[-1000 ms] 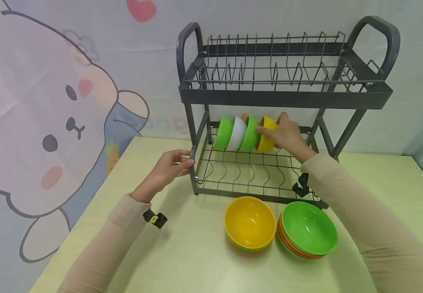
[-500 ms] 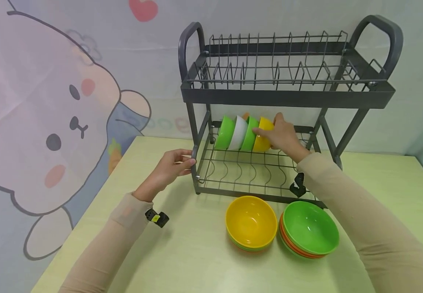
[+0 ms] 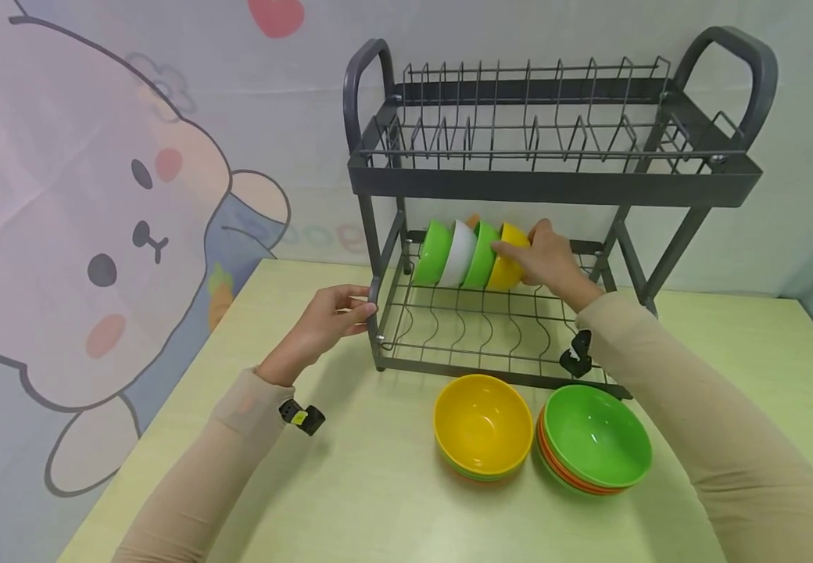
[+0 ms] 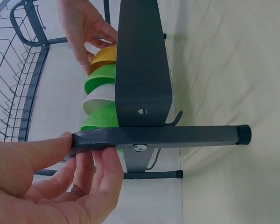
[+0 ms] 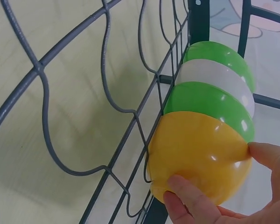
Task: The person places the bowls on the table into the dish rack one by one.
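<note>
On the lower tier of a dark grey two-tier dish rack (image 3: 554, 186), a yellow bowl (image 3: 506, 270) stands on its side. My right hand (image 3: 550, 262) holds it, thumb at the upper rim and fingertips on its rounded outside, as the right wrist view shows. To its left a green bowl (image 3: 480, 258), a white bowl (image 3: 457, 258) and another green bowl (image 3: 432, 254) lean in a row, close together. My left hand (image 3: 318, 322) grips the rack's left front leg (image 4: 191, 136), thumb on one side and fingers curled on the other.
In front of the rack stand two stacks on the table (image 3: 350, 485): one topped by a yellow bowl (image 3: 482, 422), the other by a green bowl (image 3: 596, 434) with orange rims below. The rack's wire upper tier (image 3: 491, 141) hangs over the right hand.
The yellow bowl has shifted slightly left, closer against the green bowl, with my right hand holding it. My left hand keeps its grip on the rack leg.
</note>
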